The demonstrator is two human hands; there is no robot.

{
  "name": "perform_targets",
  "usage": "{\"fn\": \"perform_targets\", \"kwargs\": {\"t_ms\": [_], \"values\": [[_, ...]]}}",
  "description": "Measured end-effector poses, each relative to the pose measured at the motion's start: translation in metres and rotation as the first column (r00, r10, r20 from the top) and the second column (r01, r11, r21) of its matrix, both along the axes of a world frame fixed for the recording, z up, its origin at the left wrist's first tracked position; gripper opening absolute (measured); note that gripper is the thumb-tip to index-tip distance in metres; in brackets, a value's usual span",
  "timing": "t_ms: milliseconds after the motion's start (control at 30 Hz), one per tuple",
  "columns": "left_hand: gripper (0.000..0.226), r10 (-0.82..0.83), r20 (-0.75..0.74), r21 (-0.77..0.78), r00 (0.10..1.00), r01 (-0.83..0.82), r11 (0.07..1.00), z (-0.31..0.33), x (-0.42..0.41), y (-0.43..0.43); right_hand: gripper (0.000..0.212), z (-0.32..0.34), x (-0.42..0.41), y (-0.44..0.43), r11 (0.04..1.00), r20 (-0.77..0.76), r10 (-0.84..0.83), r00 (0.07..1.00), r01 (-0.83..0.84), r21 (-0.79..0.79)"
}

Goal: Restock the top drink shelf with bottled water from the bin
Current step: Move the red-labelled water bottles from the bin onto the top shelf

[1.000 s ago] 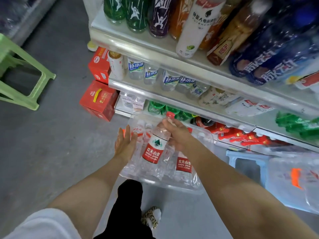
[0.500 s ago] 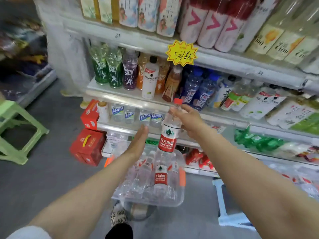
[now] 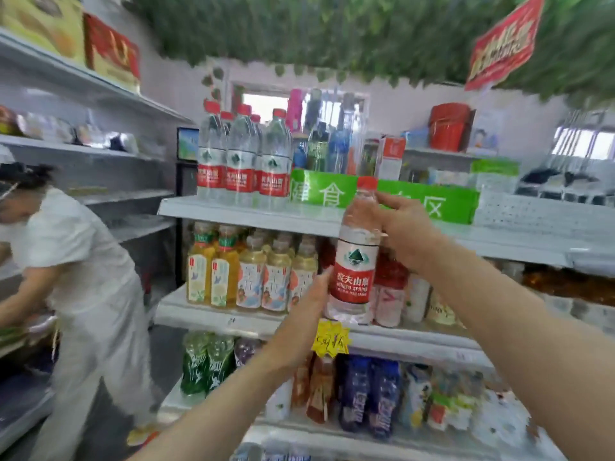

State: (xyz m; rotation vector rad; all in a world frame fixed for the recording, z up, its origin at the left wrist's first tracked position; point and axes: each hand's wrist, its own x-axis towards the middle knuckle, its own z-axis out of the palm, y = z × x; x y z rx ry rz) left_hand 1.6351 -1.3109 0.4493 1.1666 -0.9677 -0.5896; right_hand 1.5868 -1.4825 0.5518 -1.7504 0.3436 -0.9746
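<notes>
One water bottle (image 3: 354,261) is held upright in front of the shelving, its red cap about level with the front edge of the top shelf (image 3: 233,211). It is gripped high up by the right hand (image 3: 404,234), whose fingers (image 3: 394,198) are curled round the shoulder and neck. This probably leaves the base free to be set down first. The left hand (image 3: 311,294) is laid against the lower left of the label with its fingers fairly straight, touching rather than clasping, seemingly to keep the bottle from swinging.

Several matching stocked bottles (image 3: 239,161) are ranged at the left end of the top shelf, so the bare strip just right of them is judged to be the target. A green sign (image 3: 416,202) is stood along that strip, which leaves little depth behind the lip, and the base must be raised over the lip. Tea bottles (image 3: 249,271) on the shelf below are close behind the left hand, and a yellow price tag (image 3: 331,337) hangs beneath. A person in white (image 3: 80,261) is bent over at the left, well apart. The bin is not in view.
</notes>
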Motion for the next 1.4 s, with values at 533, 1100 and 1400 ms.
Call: {"fn": "perform_targets", "kwargs": {"t_ms": [533,1100,1400], "values": [[0.033,0.031,0.251,-0.03,0.968,-0.024,0.999,0.096,0.17,-0.105,0.109,0.133,0.141,-0.063,0.992,0.083,0.01,0.996,0.0,-0.124],[0.09,0.226,0.367,0.145,0.902,-0.296,0.944,0.121,0.223,-0.202,0.092,0.126,0.232,-0.138,0.992,0.097,0.058,0.994,-0.047,-0.117],[0.09,0.258,0.317,0.144,0.913,-0.315,0.938,0.123,0.232,-0.204,0.104,0.126,0.25,-0.141,0.988,0.072,0.115,0.991,-0.107,-0.109]]}}
